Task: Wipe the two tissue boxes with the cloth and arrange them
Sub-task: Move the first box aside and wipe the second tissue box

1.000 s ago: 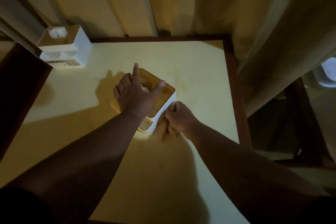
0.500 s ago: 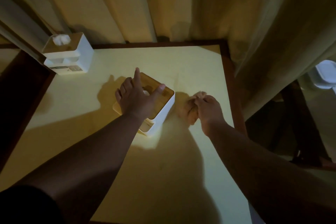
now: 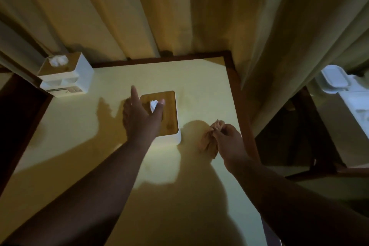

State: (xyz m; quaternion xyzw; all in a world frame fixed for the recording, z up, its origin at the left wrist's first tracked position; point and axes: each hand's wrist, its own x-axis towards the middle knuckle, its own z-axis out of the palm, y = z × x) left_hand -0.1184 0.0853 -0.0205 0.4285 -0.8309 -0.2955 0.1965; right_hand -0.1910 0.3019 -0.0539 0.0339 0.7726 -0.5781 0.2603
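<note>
A white tissue box with a wooden lid [image 3: 169, 114] stands in the middle of the yellow table [image 3: 79, 136], a tissue poking from its slot. My left hand [image 3: 139, 116] rests over its left side, fingers spread, thumb on the lid near the tissue. My right hand [image 3: 227, 142] hovers to the right of the box, closed on a crumpled tan cloth [image 3: 209, 142], apart from the box. A second white tissue box [image 3: 65, 76] with front compartments sits at the table's far left corner.
Heavy curtains [image 3: 179, 16] hang behind and to the right of the table. The table has a dark wooden border [image 3: 237, 94]. A white lidded container [image 3: 335, 80] sits lower right beyond the table. Dark floor lies to the left.
My right hand with the cloth has left the box's near corner and moved out to the right. The box has been turned so its sides run square to the table. My left hand stayed on it.
</note>
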